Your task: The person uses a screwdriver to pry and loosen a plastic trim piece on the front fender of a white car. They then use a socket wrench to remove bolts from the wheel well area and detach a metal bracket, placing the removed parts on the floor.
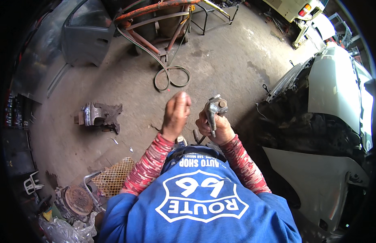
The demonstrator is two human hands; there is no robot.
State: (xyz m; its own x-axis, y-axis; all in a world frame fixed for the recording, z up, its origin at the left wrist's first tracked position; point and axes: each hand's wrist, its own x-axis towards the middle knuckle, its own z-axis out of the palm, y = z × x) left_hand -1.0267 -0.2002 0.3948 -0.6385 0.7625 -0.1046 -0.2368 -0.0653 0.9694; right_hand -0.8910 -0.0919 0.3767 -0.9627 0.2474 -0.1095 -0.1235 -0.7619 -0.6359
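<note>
Out in front of my body, my right hand (216,127) is wrapped round a grey metal hand tool (213,110). The tool has a lever-like piece pointing down and a round brass-coloured cap at its head; its exact kind does not show. A dark rod-like part (196,134) shows just below that hand. My left hand (176,115) is raised to the left of the tool, apart from it. Its fingers are pressed together and partly curled, slightly blurred, and whatever they may hold is hidden.
An orange-red metal frame with a hose (172,79) stands ahead. A rusty metal part (102,115) lies on the floor at left. White car body panels (331,89) flank my right side. A yellowish mesh (113,177) and a rusty disc (78,200) lie at lower left.
</note>
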